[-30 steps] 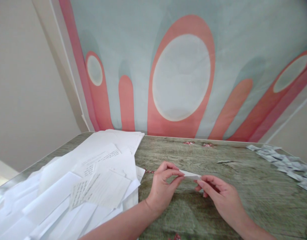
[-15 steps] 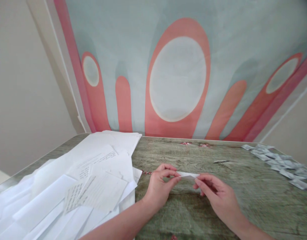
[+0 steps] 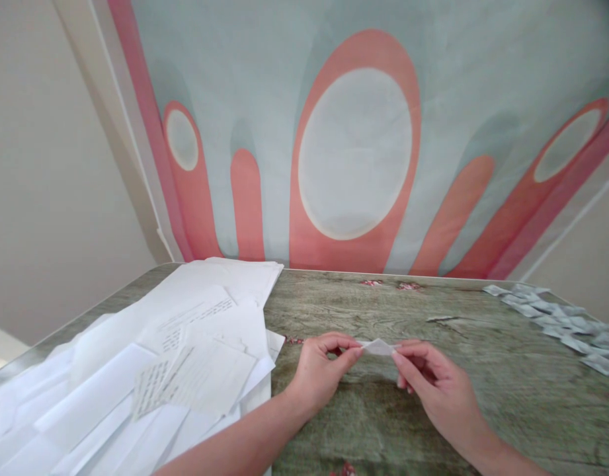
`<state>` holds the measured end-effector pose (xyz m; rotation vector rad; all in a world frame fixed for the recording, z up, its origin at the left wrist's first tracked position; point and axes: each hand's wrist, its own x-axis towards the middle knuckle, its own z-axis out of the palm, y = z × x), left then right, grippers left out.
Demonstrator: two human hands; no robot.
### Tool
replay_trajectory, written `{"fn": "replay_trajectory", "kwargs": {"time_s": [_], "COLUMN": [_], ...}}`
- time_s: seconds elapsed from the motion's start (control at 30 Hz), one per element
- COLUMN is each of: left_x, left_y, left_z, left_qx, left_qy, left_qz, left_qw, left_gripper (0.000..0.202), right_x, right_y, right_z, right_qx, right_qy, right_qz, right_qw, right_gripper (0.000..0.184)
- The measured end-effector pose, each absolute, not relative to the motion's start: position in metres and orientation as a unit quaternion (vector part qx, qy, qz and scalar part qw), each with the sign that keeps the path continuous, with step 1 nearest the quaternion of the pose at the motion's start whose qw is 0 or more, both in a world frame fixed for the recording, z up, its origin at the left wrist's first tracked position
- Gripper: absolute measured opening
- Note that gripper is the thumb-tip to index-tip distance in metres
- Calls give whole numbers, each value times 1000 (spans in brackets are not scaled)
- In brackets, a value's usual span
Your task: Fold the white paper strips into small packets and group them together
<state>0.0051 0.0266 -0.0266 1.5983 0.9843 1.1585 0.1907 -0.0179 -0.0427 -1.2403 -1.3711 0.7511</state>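
A small folded piece of white paper [image 3: 378,347] is stretched between my two hands, just above the wooden table [image 3: 364,436]. Its middle rises to a low point. My left hand [image 3: 324,370] pinches the left end between thumb and fingers. At the right end, my right hand [image 3: 433,380] pinches the paper the same way, its other fingers curled under. The parts of the paper inside both pinches are hidden by the fingers.
A spread-out heap of white paper sheets [image 3: 100,396], some printed, covers the table's left side. Several small folded paper pieces [image 3: 567,320] lie in a group at the far right. A panel with coral shapes [image 3: 354,251] stands behind the table.
The paper's middle now bends up into a peak where it looked flatter before. Both hands keep their pinch and have shifted slightly right in view.
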Motion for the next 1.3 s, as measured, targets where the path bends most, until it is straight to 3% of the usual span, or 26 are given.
{"fn": "replay_trajectory", "kwargs": {"time_s": [0.27,0.47,0.67,0.97,1.3], "left_x": [5,6,7,6,9], "left_y": [27,28,27,29,26], "left_z": [-30,-33,-33,-39,-37], "left_qx": [631,610,606,652,642], "left_qy": [372,393,375,380,405], "left_qz": [475,468,465,368,378], "left_qw": [487,504,525,543,530], "left_gripper": [8,11,31,28,25], "right_x": [191,189,188,189,189], "right_y": [-17,-16,-17,-18,-14], "right_z": [-45,-48,-46,-49,-48], "right_qx": [-544,-530,-521,-528,-547], "right_qy": [-571,-530,-537,-555,-546], "right_qz": [317,351,365,360,359], "right_qw": [526,561,555,532,523], "right_gripper": [19,33,33,28,29]}}
